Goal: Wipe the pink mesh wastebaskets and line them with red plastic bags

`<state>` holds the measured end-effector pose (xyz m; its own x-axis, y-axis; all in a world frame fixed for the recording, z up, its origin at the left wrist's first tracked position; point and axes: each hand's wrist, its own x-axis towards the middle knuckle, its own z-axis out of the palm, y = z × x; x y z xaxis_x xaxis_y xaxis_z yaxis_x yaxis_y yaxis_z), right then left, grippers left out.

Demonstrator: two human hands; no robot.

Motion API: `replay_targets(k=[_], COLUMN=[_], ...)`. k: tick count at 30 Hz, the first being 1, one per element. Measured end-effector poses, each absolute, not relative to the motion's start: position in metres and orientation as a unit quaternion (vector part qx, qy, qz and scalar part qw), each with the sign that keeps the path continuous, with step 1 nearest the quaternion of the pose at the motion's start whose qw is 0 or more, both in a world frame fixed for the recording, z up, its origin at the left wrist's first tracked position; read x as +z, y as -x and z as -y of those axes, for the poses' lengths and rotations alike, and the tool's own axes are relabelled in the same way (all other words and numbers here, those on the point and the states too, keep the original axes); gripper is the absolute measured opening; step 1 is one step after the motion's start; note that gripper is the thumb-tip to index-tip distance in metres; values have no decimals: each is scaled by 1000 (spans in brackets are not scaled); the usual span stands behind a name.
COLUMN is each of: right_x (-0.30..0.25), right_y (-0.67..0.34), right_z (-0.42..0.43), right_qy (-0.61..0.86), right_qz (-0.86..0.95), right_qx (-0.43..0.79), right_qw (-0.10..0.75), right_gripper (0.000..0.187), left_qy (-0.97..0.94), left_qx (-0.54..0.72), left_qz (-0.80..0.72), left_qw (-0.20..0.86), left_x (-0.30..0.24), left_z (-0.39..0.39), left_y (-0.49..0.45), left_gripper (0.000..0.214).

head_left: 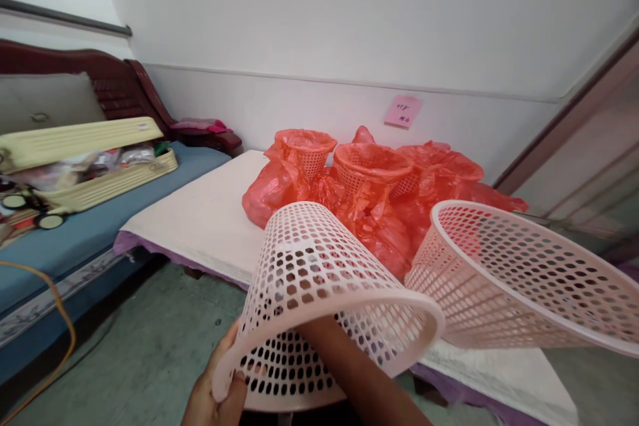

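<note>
A pale pink perforated plastic wastebasket [319, 266] is tilted in front of me, its wide mouth facing towards me. My left hand [222, 373] grips its rim at the lower left, the thumb on the inner side. My right forearm reaches into the mouth, and my right hand [299, 303] is inside, seen only in part through the holes; its fingers are hidden. Beside it on the right stands a second pink wastebasket [499, 313], larger in view and tilted. Behind both are wastebaskets [372, 163] lined with red plastic bags [272, 190].
A white-topped low platform [200, 223] with a purple cloth edge carries the baskets. On the left, an open yellow suitcase [114, 180] full of items lies on a blue bed [200, 160]. A pink note [402, 111] sticks to the wall. An orange cable [62, 306] hangs at left.
</note>
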<state>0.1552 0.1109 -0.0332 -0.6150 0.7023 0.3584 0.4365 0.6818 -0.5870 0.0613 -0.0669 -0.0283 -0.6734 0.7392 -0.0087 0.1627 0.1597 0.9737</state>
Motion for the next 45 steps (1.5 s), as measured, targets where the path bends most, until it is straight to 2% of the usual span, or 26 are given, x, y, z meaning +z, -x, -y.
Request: replay_targets(k=[3, 6, 8, 11, 13, 17, 24, 29, 33, 35, 38, 41, 43, 45], right_x=[-28, -24, -24, -27, -31, -47, -81, -63, -39, -34, -34, -34, -33, -35], right_y=[-165, -178, -187, -201, -207, -209, -194, -181, -168, -165, -165, -170, -172, -172], right_z=[-69, -35, -29, -38, -43, -40, -34, -33, -31, -31, -32, -35, -38, -44], right_qy=[274, 189, 172, 220, 247, 228, 215, 199, 213, 231, 246, 220, 199, 203], right_qz=[903, 935, 951, 959, 957, 958, 950, 944, 889, 853, 824, 814, 822, 863], right_qx=[256, 239, 181, 78, 37, -13, -20, 58, 208, 284, 366, 422, 431, 379], right_qw=[212, 184, 182, 163, 150, 171, 225, 256, 348, 373, 357, 333, 315, 265], right_gripper=[42, 44, 39, 24, 20, 27, 22, 16, 43, 56, 63, 57, 50, 47], left_qy=[-310, -274, -270, -265, -256, -268, -332, -328, -297, -260, -245, -251, -253, -241], left_qx=[552, 556, 564, 577, 576, 555, 519, 540, 531, 555, 592, 610, 613, 614], left_qz=[-734, -751, -751, -748, -749, -750, -749, -715, -702, -706, -678, -645, -631, -635], left_qw=[246, 226, 211, 195, 206, 241, 244, 299, 369, 355, 361, 385, 403, 402], left_x=[-26, -21, -16, -10, -8, -4, 9, -8, -47, -63, -72, -72, -73, -72], left_z=[58, 53, 52, 53, 54, 53, 43, 46, 59, 64, 66, 62, 60, 60], left_y=[-46, -29, -21, -15, -13, -9, 4, -12, -46, -62, -78, -78, -72, -64], left_gripper=[51, 37, 31, 30, 31, 39, 55, 57, 56, 56, 52, 54, 58, 61])
